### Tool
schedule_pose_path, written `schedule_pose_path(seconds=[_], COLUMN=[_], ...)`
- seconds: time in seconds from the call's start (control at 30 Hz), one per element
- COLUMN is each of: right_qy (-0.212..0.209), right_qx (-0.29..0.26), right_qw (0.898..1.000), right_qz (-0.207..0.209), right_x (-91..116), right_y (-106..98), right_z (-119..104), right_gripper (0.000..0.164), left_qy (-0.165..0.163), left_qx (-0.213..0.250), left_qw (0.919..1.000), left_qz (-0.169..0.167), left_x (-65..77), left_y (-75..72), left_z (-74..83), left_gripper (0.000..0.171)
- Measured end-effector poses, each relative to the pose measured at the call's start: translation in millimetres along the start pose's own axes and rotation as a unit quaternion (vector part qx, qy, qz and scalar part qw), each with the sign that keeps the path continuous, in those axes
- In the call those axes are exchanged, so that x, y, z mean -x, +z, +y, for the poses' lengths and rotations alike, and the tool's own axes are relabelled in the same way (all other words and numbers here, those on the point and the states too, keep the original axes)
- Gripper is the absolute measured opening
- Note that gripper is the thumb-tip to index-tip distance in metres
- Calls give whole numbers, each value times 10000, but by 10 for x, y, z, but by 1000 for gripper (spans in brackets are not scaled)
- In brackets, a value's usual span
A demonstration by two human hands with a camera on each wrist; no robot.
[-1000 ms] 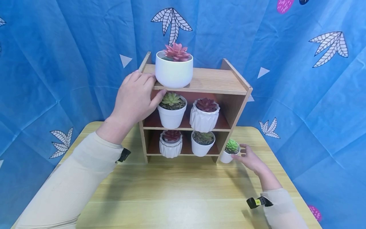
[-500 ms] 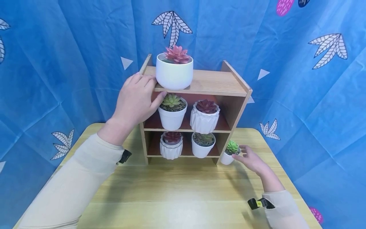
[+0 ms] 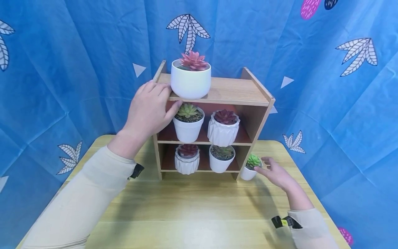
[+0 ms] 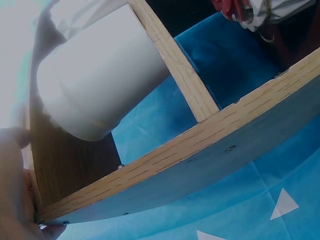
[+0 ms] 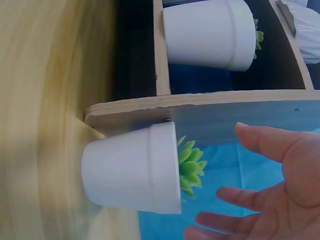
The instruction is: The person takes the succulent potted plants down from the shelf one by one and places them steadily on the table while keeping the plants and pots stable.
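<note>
My left hand point(image 3: 149, 109) grips the top left corner of a small wooden shelf unit point(image 3: 236, 90), fingers over the top board and thumb at its front edge. Close by the fingers, a white round pot with a pink succulent point(image 3: 190, 81) stands on top. Below the thumb is a white pot with a pale green succulent point(image 3: 188, 128). My right hand point(image 3: 275, 174) is spread, with thumb and fingers apart, beside a small white pot with a bright green succulent point(image 5: 132, 170). That pot stands upright on the table against the shelf's right side; in the right wrist view a gap separates it from the fingers.
A white faceted pot with a dark red succulent point(image 3: 223, 131) shares the middle shelf. Below are another faceted pot point(image 3: 187, 164) and a smooth white pot point(image 3: 220, 162). The wooden table point(image 3: 186, 207) meets a blue patterned curtain point(image 3: 311, 86) behind and at the sides.
My right hand has drawn slightly away from the bright green succulent's pot, its thumb rising to the rim. The left hand keeps its place on the shelf. The head view has shifted a little.
</note>
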State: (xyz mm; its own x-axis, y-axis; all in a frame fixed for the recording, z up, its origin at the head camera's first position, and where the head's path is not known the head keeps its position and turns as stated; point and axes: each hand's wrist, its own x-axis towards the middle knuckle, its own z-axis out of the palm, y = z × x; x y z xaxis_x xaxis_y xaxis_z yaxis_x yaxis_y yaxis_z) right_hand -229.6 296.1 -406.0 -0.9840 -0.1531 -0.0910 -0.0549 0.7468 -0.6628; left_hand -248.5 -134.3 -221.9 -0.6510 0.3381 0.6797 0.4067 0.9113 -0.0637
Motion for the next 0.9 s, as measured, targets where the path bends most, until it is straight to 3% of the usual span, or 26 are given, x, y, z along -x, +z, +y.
schedule_pose_path(seconds=[0.9], right_qy=[-697], right_qx=[358], right_qw=[9931], right_qz=[870], right_x=[148], right_y=[-257], right_z=[-411], right_gripper=[52], left_qy=[20], left_qx=[29], left_qw=[10000], left_qz=[28], left_x=[11], left_y=[-4], left_z=[-4], left_gripper=[55])
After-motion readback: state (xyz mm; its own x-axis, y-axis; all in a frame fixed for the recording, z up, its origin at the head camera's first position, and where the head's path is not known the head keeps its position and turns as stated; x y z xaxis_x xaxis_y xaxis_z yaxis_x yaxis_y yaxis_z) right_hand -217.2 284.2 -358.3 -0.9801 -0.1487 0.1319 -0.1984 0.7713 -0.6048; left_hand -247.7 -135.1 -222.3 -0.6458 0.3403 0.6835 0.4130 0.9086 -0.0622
